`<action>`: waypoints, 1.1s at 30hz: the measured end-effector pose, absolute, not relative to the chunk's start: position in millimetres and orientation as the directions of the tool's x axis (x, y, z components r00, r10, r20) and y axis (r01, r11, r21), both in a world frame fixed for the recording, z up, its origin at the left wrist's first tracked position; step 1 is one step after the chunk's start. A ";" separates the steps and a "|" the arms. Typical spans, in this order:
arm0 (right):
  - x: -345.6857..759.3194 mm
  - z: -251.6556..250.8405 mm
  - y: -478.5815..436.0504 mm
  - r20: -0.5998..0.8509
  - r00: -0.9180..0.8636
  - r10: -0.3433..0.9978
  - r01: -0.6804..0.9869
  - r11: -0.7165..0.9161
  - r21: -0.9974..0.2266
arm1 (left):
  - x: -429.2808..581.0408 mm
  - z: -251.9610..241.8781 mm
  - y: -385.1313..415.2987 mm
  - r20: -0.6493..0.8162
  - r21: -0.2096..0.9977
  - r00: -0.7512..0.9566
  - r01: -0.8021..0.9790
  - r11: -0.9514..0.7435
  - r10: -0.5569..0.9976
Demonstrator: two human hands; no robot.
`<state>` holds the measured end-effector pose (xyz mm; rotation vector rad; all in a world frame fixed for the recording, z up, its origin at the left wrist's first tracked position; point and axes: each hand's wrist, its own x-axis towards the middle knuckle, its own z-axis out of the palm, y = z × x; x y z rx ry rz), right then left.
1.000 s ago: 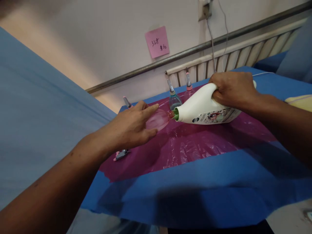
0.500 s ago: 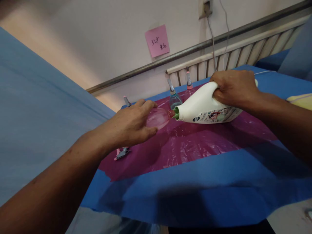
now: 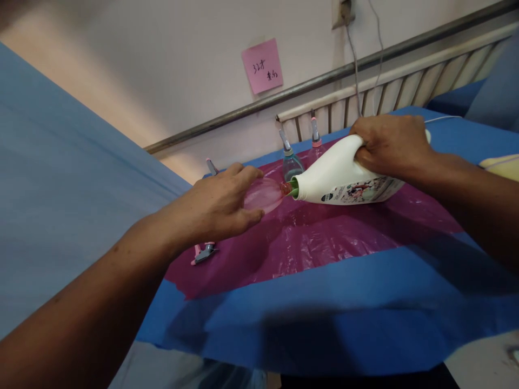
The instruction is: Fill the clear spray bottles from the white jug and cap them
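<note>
My left hand [image 3: 227, 202] is wrapped round a clear pink spray bottle [image 3: 265, 195] without its head, tilted with its neck to the right. My right hand [image 3: 391, 143] grips the handle of a white detergent jug [image 3: 332, 175], which lies tipped to the left. The jug's green-lined spout meets the pink bottle's neck; whether liquid is flowing I cannot make out. A pink and grey spray head [image 3: 205, 253] rests on the magenta plastic sheet [image 3: 308, 243] below my left wrist.
Behind stand a teal spray bottle [image 3: 292, 165] and another pink spray bottle [image 3: 315, 151], partly hidden by the jug. A further spray head [image 3: 211, 166] shows behind my left hand. The blue-covered table [image 3: 324, 292] meets a wall with a radiator [image 3: 397, 92] and cords. A yellow cloth [image 3: 503, 167] lies right.
Almost nothing differs. Both hands hold the bottle and the jug mouth to mouth as before; the view has shifted very slightly.
</note>
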<state>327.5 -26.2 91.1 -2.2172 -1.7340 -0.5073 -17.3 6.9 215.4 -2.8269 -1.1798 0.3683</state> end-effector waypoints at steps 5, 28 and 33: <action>325.9 91.1 -26.7 0.447 0.225 0.866 0.970 -0.242 -0.020 | -17.3 217.1 6.8 -0.192 -0.120 0.702 0.677 -0.726 0.686; 323.2 92.1 -28.9 0.453 0.205 0.867 0.973 -0.229 -0.002 | -15.1 221.8 7.1 -0.205 -0.113 0.705 0.672 -0.732 0.679; 322.0 93.2 -28.7 0.451 0.207 0.868 0.974 -0.225 -0.016 | -13.8 223.3 8.3 -0.208 -0.113 0.704 0.672 -0.732 0.679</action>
